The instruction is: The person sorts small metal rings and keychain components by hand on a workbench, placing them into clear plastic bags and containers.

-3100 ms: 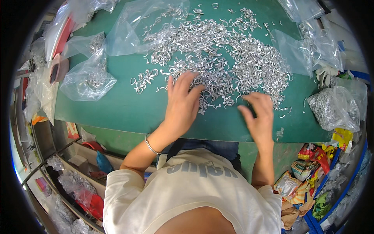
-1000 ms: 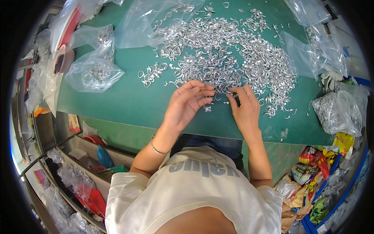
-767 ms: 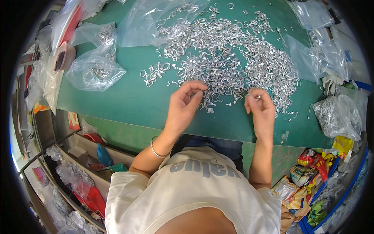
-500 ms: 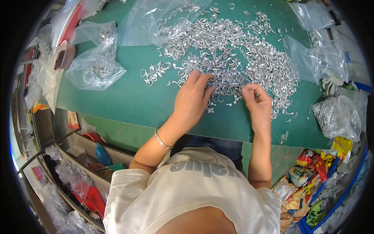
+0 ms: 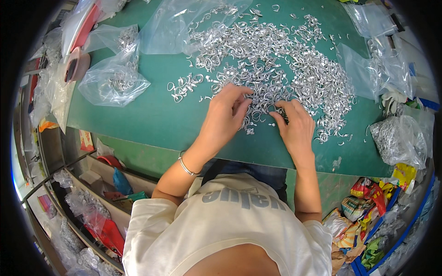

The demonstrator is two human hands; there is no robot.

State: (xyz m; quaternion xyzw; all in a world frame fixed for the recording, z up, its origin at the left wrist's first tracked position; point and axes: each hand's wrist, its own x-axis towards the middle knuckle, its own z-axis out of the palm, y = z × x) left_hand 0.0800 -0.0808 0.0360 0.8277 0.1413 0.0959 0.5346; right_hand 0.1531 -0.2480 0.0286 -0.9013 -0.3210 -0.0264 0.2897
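A wide heap of small silver metal rings (image 5: 262,43) lies on the green tabletop (image 5: 152,124). At the heap's near left edge is my left hand (image 5: 225,110), its fingers bent and the thumb a little apart from the forefinger. Nothing shows plainly between them. My right hand (image 5: 297,126) is at the near edge, with thumb and forefinger apart beside a ring (image 5: 271,109). Whether they touch that ring is hard to see. A small separate group of rings (image 5: 184,86) lies left of my left hand.
Clear plastic bags (image 5: 115,85) with metal pieces lie at the left, and another filled bag (image 5: 398,138) at the right edge. An empty-looking clear bag (image 5: 165,27) overlaps the heap's far left. Below are a drawer (image 5: 99,172) and colourful packets (image 5: 357,202).
My right hand has moved left toward my left hand, its curled fingers now extended. My left fingers have bent more, and the gap to the thumb has narrowed.
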